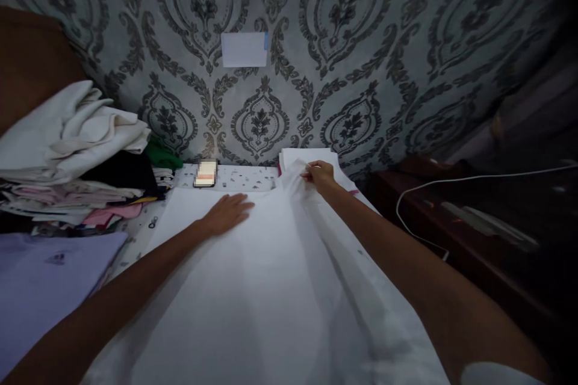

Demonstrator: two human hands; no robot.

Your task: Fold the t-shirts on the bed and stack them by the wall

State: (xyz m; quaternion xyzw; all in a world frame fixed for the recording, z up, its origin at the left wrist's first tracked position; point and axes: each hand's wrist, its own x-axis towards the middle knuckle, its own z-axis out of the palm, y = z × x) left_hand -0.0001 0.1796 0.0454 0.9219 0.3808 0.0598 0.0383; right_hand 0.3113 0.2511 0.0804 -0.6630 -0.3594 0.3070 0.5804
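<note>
A large white cloth (257, 289), perhaps a garment, is spread out in front of me over a patterned surface. My left hand (229, 213) lies flat on its far left part, fingers stretched out. At the far right, my right hand (320, 173) pinches an edge of the same cloth between thumb and fingers and lifts it, so folds run down from it toward me. Just behind that hand lies a stack of folded white cloth (304, 155). The near end of the spread cloth runs out of view at the bottom.
Folded clothes are piled on the left, with a white garment (67, 138) on top. A lavender shirt (54, 277) lies nearer. A phone (206, 173) rests by the wallpapered wall, where a white card (244, 50) hangs. A white cable (424, 183) crosses dark red furniture (406, 210) on the right.
</note>
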